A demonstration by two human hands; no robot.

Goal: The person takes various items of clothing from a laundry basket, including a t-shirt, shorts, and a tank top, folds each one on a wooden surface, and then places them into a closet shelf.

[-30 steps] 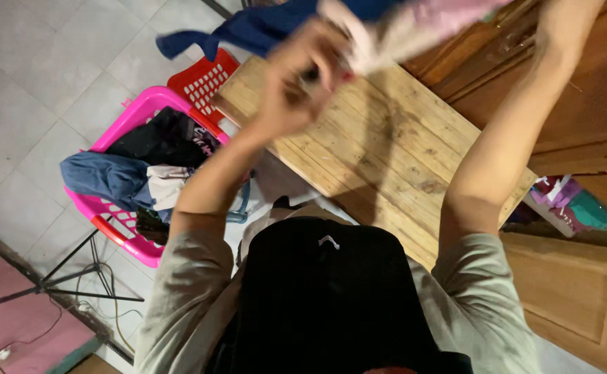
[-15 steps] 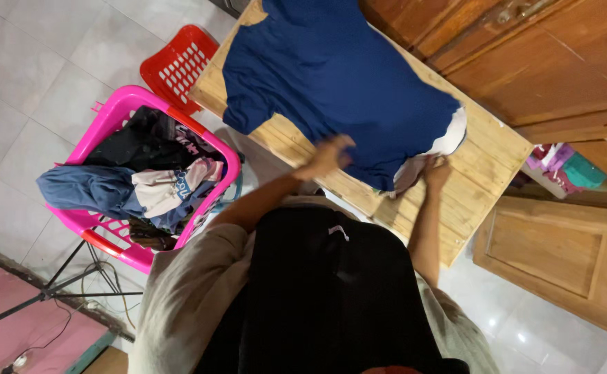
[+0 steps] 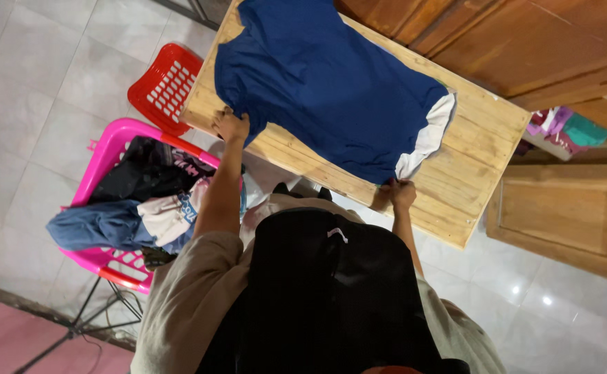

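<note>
Navy blue T-shirt [image 3: 328, 86]: spread flat on the wooden surface [image 3: 469, 173], covering most of it, with a white inner layer showing at the hem end on the right. One sleeve hangs at the left edge of the surface.

Left hand [image 3: 231, 127]: closed on the shirt's sleeve edge at the near left corner of the surface, fingers pinching the fabric.

Right hand [image 3: 399, 192]: closed on the shirt's lower corner at the near edge of the surface, just beside the white fabric.

Pink laundry basket [image 3: 113, 149]: on the tiled floor to the left of the surface, holding a loose heap of clothes, dark items on top, a blue denim garment [image 3: 96, 225] draped over its rim.

Red plastic basket [image 3: 165, 83]: beyond the pink one, touching the left end of the surface, partly tucked beneath it.

Wooden cabinet [image 3: 525, 41]: directly behind the surface; a door panel lower right. Folded pink and teal items [image 3: 570, 128] sit in an opening at the right.
</note>
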